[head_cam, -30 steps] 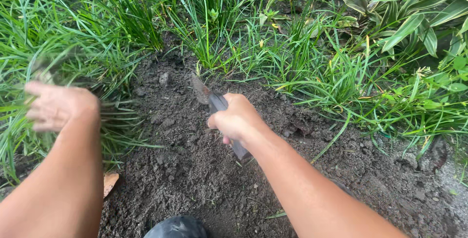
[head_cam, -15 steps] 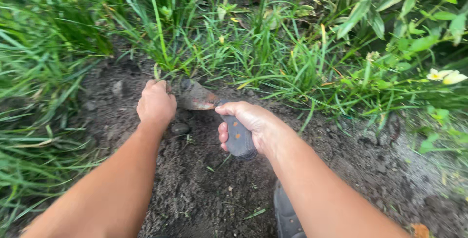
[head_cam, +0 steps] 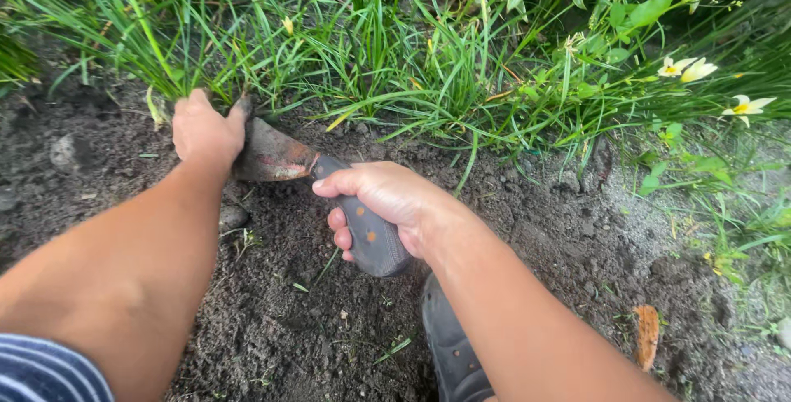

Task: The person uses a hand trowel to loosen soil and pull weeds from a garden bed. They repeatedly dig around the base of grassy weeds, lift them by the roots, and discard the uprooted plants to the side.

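Rusty blade [head_cam: 276, 157] has been shifted toward 10 o'clock; handle [head_cam: 371, 237] is gripped by closed right hand [head_cam: 387, 200], grass [head_cam: 177, 64] clutched by closed left hand [head_cam: 204, 130].

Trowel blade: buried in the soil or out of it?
Mostly out: the rusty blade shows above the soil; its tip is hidden behind the left hand.

My left hand [head_cam: 204, 128] sits at the grass [head_cam: 346, 48] edge, touching the trowel [head_cam: 280, 157] blade; my right hand [head_cam: 387, 200] is just right of it, on the soil [head_cam: 288, 311].
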